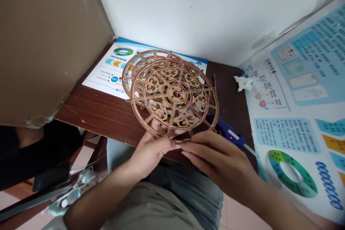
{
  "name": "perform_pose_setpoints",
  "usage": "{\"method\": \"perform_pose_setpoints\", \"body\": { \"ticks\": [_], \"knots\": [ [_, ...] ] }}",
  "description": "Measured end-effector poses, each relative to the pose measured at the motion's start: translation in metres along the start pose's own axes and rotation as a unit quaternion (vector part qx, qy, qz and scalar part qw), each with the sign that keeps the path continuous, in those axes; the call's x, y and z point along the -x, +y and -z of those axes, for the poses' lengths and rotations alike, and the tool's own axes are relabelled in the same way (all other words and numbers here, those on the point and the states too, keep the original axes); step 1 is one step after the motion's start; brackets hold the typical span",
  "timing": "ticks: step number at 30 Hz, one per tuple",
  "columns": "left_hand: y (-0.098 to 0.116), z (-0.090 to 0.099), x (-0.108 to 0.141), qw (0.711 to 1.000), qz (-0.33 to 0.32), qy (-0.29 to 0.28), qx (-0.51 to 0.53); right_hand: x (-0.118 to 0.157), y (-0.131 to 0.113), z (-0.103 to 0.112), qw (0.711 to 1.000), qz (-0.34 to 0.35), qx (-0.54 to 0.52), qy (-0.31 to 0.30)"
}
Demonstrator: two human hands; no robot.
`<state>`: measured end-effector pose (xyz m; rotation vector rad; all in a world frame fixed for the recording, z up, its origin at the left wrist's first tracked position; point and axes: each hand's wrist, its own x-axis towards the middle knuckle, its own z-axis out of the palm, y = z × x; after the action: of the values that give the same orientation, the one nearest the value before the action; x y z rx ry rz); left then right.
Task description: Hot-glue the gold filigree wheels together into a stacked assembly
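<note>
A brown openwork wheel [176, 93] with spokes, scrolled cut-outs and reddish lines is tilted above the table, with more rings of the same kind behind it. My left hand [151, 151] is closed on its near rim, the thumb on the rim and some fingers behind the spokes. At the same stretch of rim, my right hand [221, 158] pinches the edge with its fingers together, the fingertips close to my left thumb. Just beyond my right hand lies a blue glue gun [231, 134] with a small red light and a pale stick at its end, partly hidden by the wheel.
A printed sheet [99, 75] lies under the rings on the dark table [107, 111]. A small white crumpled piece [243, 83] is at the right, beside a large printed poster [296, 115]. A cardboard panel [51, 43] stands left, a white panel [188, 14] behind.
</note>
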<state>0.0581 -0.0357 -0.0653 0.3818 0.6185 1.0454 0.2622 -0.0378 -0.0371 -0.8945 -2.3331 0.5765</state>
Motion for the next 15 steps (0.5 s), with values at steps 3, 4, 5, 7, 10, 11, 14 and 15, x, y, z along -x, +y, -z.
{"method": "perform_pose_setpoints", "body": {
  "ticks": [3,4,5,7,10,11,14,15],
  "knots": [
    [0.002,-0.003,0.000,1.000,0.001,0.000,-0.013,0.004,-0.002,-0.013,1.000,-0.001,-0.012,0.004],
    [0.002,-0.003,0.000,1.000,0.002,0.005,-0.015,0.004,-0.002,-0.015,1.000,0.000,-0.019,0.009],
    [0.003,-0.004,0.000,1.000,0.003,0.012,-0.015,0.003,-0.001,-0.017,0.999,0.002,-0.029,0.014],
    [0.003,-0.004,0.001,1.000,0.001,0.020,-0.013,0.001,0.000,-0.018,0.999,0.000,-0.048,0.021],
    [0.003,-0.004,0.001,1.000,0.003,0.016,-0.011,0.000,0.001,-0.017,0.998,-0.005,-0.053,0.023],
    [0.002,-0.004,0.002,1.000,0.003,0.013,-0.008,0.000,0.001,-0.016,0.998,-0.007,-0.051,0.024],
    [0.001,-0.001,0.002,1.000,0.003,0.008,0.010,-0.001,0.001,-0.015,0.998,-0.006,-0.061,0.018],
    [0.001,0.000,0.002,1.000,0.009,0.008,0.015,-0.002,0.001,-0.015,0.998,-0.004,-0.066,0.017]
  ]
}}
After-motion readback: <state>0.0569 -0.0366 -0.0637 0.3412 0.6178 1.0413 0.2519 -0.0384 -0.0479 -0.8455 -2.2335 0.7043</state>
